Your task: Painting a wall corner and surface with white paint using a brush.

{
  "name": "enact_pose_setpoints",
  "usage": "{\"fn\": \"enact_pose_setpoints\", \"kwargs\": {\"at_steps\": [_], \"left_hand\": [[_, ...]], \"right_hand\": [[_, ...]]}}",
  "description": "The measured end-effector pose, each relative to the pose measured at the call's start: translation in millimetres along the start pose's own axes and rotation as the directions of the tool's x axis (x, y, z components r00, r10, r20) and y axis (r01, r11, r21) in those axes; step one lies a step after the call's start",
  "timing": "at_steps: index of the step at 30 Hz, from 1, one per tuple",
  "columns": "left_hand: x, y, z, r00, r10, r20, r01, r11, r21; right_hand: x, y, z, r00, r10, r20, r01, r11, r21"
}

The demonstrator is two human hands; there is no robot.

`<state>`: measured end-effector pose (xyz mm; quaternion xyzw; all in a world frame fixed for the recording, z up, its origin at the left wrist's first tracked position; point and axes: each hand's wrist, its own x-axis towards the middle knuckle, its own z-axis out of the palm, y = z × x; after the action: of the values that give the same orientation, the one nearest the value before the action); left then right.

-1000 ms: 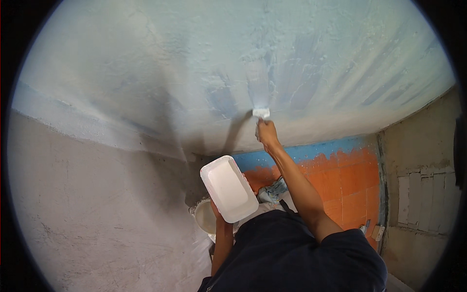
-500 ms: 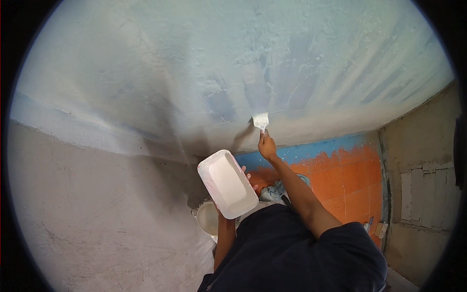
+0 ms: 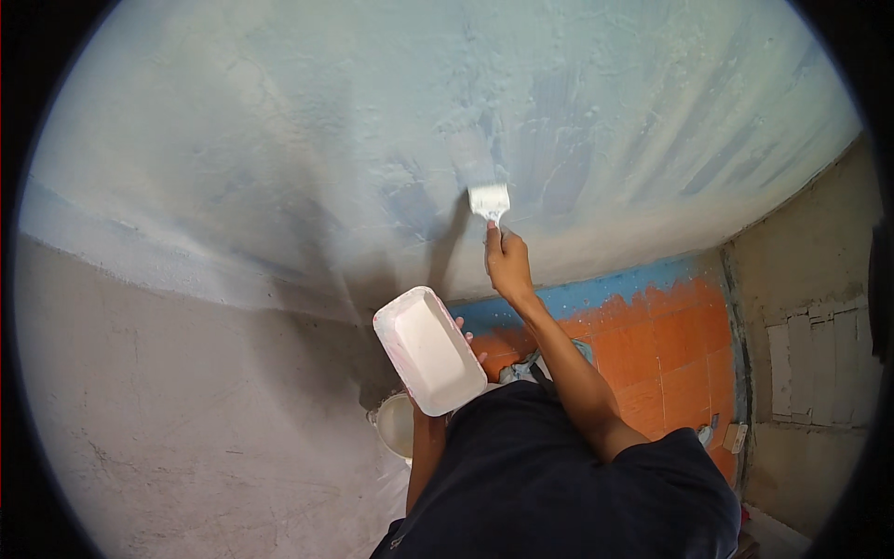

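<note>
Head camera, looking down: a person grips a flat brush (image 3: pixel 489 198) in the right hand (image 3: pixel 508 265), fingers closed around its pale handle, the white-coated bristles pointing up and apparently touching a mottled blue-white wall (image 3: pixel 279 140). Lower and to the left, a white, pink-smeared tray (image 3: pixel 396 334) sits tilted in the left hand (image 3: pixel 467 339), which supports it from beneath, fingertips showing past its right edge; the palm is hidden. Behind the tray stands a pale bucket (image 3: pixel 380 421), partly covered, while orange tiles (image 3: pixel 643 359) spread beside the right forearm. The brush looks light, with a stiff handle and softer bristles that would likely bend under pressure; the handle, well clear of the coated end, seems the place to hold, though any wet smears could make it slick. The tray appears thin-walled, light and perhaps a little flexible, best borne on a spread palm under its base with fingers around the side. Whether liquid lies inside, adding weight, cannot be told.
</note>
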<state>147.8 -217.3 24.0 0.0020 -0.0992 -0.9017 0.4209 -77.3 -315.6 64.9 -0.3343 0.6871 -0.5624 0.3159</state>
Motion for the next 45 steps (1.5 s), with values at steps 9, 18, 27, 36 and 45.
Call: {"fn": "enact_pose_setpoints", "kwargs": {"at_steps": [9, 18, 27, 36, 45], "left_hand": [[-0.6, 11.3, -0.8, 0.998, -0.002, -0.055, 0.002, 1.0, 0.0], [-6.8, 6.9, 15.9, 0.984, 0.07, -0.162, -0.048, 0.99, 0.135], [-7.9, 3.2, 8.2, 0.984, 0.136, -0.112, -0.126, 0.988, 0.091], [-16.5, -3.4, 11.8, 0.975, 0.221, -0.026, -0.215, 0.965, 0.152], [-31.1, 4.3, 26.9, 0.97, 0.222, -0.1, -0.196, 0.957, 0.214]], "right_hand": [[18.1, 178.4, 33.3, 0.982, -0.19, 0.009, 0.18, 0.918, -0.354], [26.3, 115.0, 20.9, 0.875, 0.28, 0.395, -0.43, 0.825, 0.367], [-3.6, -51.8, -5.0, 0.925, -0.379, -0.004, 0.378, 0.924, -0.055], [21.9, 220.3, 21.8, 0.982, 0.169, 0.09, -0.168, 0.986, -0.022], [-28.0, -96.8, 14.4, 0.98, -0.061, 0.191, 0.008, 0.964, 0.267]]}}
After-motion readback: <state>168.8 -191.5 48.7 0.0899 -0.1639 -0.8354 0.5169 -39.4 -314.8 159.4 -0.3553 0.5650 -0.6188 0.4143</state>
